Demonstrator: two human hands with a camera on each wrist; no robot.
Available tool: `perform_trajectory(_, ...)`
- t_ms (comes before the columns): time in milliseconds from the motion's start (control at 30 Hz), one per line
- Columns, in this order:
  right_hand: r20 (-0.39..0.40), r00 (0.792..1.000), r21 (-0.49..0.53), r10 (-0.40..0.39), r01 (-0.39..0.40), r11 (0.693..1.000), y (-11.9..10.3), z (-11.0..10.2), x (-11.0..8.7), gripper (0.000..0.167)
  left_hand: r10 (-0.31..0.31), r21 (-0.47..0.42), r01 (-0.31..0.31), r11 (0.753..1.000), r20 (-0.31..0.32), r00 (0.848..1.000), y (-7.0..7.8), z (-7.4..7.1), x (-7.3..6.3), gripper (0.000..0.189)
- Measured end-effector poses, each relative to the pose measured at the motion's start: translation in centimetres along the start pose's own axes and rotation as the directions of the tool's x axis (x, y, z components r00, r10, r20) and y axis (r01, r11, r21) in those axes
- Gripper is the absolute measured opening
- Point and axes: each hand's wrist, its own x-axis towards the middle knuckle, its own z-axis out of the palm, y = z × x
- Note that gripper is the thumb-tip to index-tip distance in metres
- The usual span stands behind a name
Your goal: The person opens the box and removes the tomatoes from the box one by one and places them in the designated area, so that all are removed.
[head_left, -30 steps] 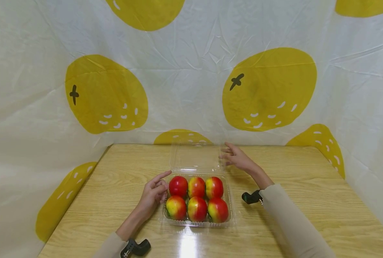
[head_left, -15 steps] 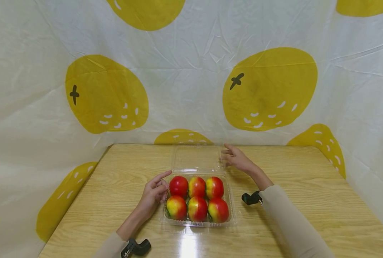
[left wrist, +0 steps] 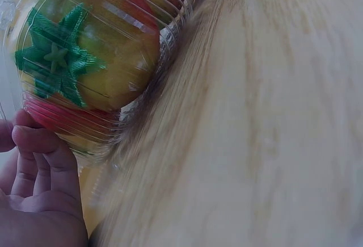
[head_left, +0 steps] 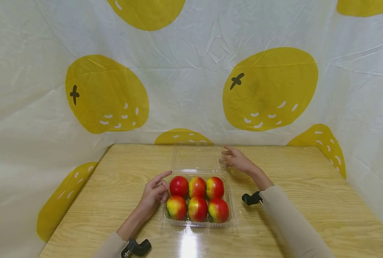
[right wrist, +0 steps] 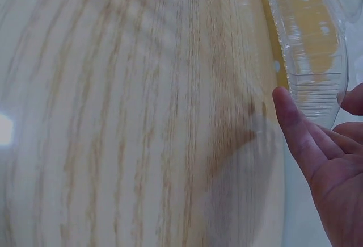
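A clear plastic clamshell container stands on the table, holding several red-and-yellow round fruits in two rows. One fruit shows a green star-shaped leaf cap through the ribbed wall. At the container's left side my left hand pinches the edge between thumb and fingers; its index finger points forward in the head view. The clear lid is tipped back from the far side. My right hand holds the lid's right edge, with thumb and fingers on either side of the lid corner.
The light wooden table ends at the back against a pale curtain printed with large yellow fruits. A glare spot lies in front of the container. Dark wrist mounts sit on both arms.
The lid's far edge has sunk slightly in the head view, and my right hand has lowered a little with it. My left hand, container and fruits have stayed in place.
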Motion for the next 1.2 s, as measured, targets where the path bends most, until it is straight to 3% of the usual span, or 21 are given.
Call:
perform_trajectory(467,0.026,1.0,0.013,0.003,-0.003,1.0,0.55,-0.06,0.09,0.066,0.015,0.014,-0.015,1.0,0.005,1.0,0.0,-0.03,0.01,0.054)
perform_trajectory(1200,0.001,0.996,0.055,0.091,-0.091,0.994,0.19,0.37,0.26,0.071,0.002,-0.017,-0.002,1.0,0.006,1.0,0.07,-0.14,-0.08,0.055)
